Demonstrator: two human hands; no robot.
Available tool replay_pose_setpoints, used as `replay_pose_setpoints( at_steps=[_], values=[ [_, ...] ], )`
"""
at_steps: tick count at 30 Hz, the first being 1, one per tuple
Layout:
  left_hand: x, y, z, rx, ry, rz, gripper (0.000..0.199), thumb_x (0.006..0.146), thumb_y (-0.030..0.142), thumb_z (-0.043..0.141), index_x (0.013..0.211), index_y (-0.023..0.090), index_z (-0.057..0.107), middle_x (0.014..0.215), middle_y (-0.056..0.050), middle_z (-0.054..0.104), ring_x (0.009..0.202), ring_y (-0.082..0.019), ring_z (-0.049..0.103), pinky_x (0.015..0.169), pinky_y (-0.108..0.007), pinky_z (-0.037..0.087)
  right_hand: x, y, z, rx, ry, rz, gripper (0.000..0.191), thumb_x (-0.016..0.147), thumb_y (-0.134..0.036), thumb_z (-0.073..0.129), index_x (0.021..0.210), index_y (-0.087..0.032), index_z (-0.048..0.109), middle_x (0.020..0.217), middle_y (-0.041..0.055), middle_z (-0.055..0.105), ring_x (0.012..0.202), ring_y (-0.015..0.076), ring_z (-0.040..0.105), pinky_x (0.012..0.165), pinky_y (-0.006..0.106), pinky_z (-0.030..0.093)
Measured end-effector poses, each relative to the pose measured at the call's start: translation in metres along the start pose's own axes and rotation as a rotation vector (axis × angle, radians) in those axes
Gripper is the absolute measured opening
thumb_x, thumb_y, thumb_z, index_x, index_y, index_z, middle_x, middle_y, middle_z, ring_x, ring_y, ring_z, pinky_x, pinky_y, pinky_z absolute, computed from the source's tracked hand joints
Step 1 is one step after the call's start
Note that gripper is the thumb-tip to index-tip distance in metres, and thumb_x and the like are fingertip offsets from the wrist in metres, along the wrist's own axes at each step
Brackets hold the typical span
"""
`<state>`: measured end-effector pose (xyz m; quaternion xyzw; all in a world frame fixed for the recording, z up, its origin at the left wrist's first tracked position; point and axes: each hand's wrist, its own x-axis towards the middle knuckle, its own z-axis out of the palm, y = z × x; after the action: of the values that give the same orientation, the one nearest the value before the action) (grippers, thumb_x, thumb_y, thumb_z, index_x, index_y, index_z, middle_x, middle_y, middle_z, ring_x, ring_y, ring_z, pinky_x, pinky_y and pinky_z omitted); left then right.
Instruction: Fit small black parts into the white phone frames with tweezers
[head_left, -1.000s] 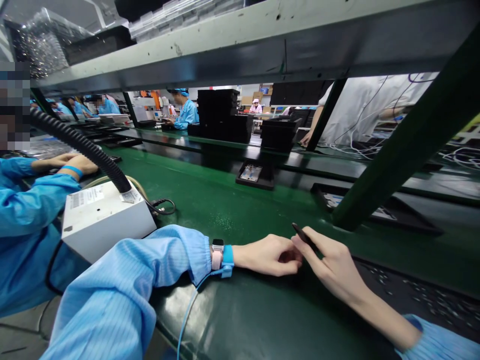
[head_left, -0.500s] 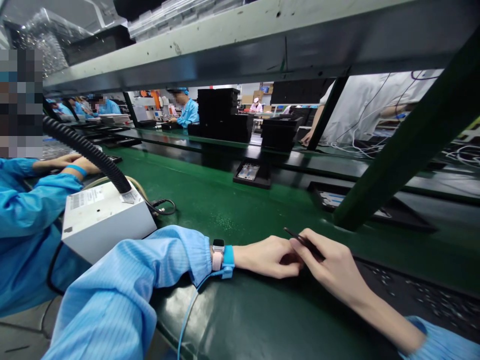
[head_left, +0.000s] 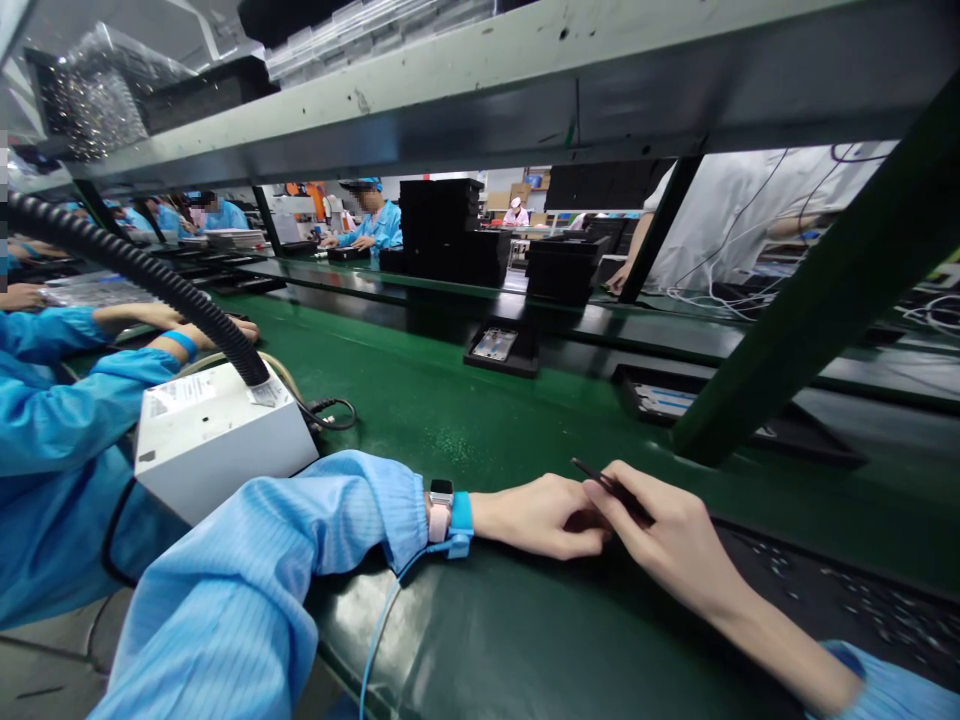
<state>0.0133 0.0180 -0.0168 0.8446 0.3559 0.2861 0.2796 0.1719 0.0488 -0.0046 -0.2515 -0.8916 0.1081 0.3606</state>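
Observation:
My right hand (head_left: 667,530) is closed around dark tweezers (head_left: 600,477), whose thin end points up and left past the fingers. Right up against it, my left hand (head_left: 544,515) has its fingers curled and the thumb bent inward. Whatever lies between those left fingers is hidden. Both hands are just above the green bench mat (head_left: 495,620). A watch and a blue wrist strap (head_left: 461,525) with a cord are on my left wrist. Beside my right forearm lies a black tray (head_left: 840,590) with many small parts scattered in it.
A white box (head_left: 225,440) with a black corrugated hose (head_left: 150,270) stands at left, next to a co-worker's blue sleeves. Farther back are small black trays (head_left: 501,347) holding flat parts. A green post (head_left: 810,260) slants down at right, under an overhead shelf (head_left: 487,100).
My hands and the tweezers keep nearly the same pose. The view has shifted slightly, and the left co-worker's hands now reach farther right, past the hose.

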Motion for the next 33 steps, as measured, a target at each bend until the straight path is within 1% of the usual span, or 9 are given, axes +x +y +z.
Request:
replay_pose_setpoints(
  at_steps=[4,11,18,21,24,33],
  values=[
    [-0.0003,-0.0029,0.0017,0.003,-0.005,0.011,0.02,0.073,0.008,0.052,0.062,0.017,0.037,0.056,0.006,0.04,0.05,-0.007,0.039,0.049,-0.018,0.033,-0.0023,0.0031,0.001,0.006,-0.008,0.002,0.026,0.089,-0.03,0.043,0.066,-0.018,0.045,0.056,-0.0022,0.052,0.048,0.0086,0.047,0.047,0.019,0.038],
    [-0.0004,-0.0037,0.003,0.0,0.001,-0.013,0.013,0.072,0.007,0.051,0.067,0.016,0.043,0.062,0.005,0.043,0.055,-0.008,0.041,0.053,-0.02,0.035,-0.0021,0.0028,0.0022,0.007,-0.035,0.024,0.024,0.088,-0.029,0.043,0.067,-0.018,0.047,0.058,-0.0016,0.053,0.05,0.0093,0.048,0.05,0.02,0.039],
    [-0.001,0.0011,-0.0009,0.008,0.001,-0.015,0.015,0.071,0.007,0.05,0.067,0.017,0.04,0.062,0.005,0.043,0.056,-0.008,0.041,0.054,-0.02,0.035,0.0025,-0.003,-0.0003,0.009,-0.022,-0.004,0.025,0.088,-0.028,0.043,0.065,-0.018,0.046,0.055,-0.0022,0.052,0.047,0.0086,0.048,0.047,0.019,0.038],
    [-0.0006,0.0022,-0.001,0.012,-0.004,-0.01,0.017,0.072,0.008,0.05,0.064,0.017,0.038,0.059,0.005,0.041,0.053,-0.008,0.04,0.053,-0.02,0.034,0.003,-0.0036,-0.0004,0.009,-0.008,-0.027,0.026,0.088,-0.028,0.043,0.064,-0.018,0.045,0.054,-0.0024,0.052,0.046,0.0084,0.047,0.046,0.018,0.038],
    [-0.0001,0.0015,-0.0007,0.012,-0.011,0.01,0.021,0.073,0.008,0.05,0.061,0.018,0.035,0.056,0.006,0.039,0.05,-0.007,0.038,0.05,-0.02,0.032,0.0029,-0.0032,0.0005,0.007,0.003,-0.034,0.027,0.088,-0.028,0.042,0.064,-0.018,0.045,0.054,-0.0024,0.051,0.045,0.0084,0.047,0.045,0.018,0.038],
    [0.0006,-0.004,0.0012,0.027,-0.006,0.035,0.024,0.073,0.01,0.05,0.059,0.018,0.033,0.055,0.005,0.039,0.05,-0.008,0.038,0.049,-0.021,0.032,0.0006,0.0032,0.0018,0.008,-0.008,-0.032,0.027,0.088,-0.03,0.045,0.065,-0.018,0.045,0.054,-0.0025,0.051,0.046,0.0086,0.046,0.045,0.019,0.037]
  ],
)
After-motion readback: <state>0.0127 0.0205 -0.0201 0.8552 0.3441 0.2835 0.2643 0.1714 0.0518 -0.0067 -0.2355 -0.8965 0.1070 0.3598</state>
